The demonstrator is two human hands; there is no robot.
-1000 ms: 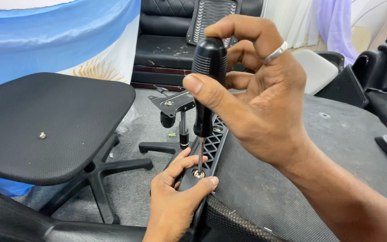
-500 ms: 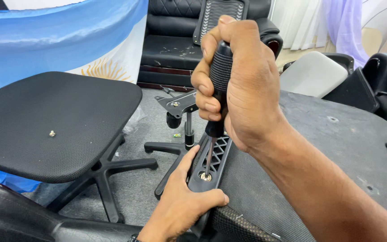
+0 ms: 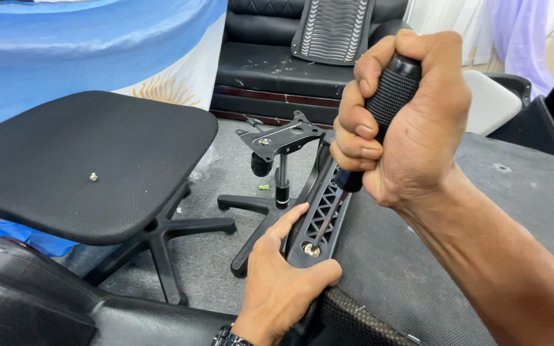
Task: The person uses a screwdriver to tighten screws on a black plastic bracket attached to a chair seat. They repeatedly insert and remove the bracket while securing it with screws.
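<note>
My right hand (image 3: 411,122) is clenched around the black textured handle of a screwdriver (image 3: 389,96). Its thin shaft slants down to a brass-coloured screw (image 3: 312,250) in a black slotted plastic bracket (image 3: 320,218). The bracket lies along the edge of a grey upturned chair seat (image 3: 456,256). My left hand (image 3: 280,282) grips the lower end of the bracket, thumb beside the screw and a finger stretched along its left side. A dark watch shows at my left wrist.
A black mesh chair seat (image 3: 91,160) with one small screw (image 3: 93,177) on it stands at left on a star base. Behind the bracket is a bare chair base with gas lift and metal mounting plate (image 3: 277,138). A black sofa with a ribbed panel (image 3: 331,29) lies at back.
My right hand went from a loose fingertip hold on the handle to a full fist around it. The view has shifted slightly, and my left hand has kept its grip on the bracket.
</note>
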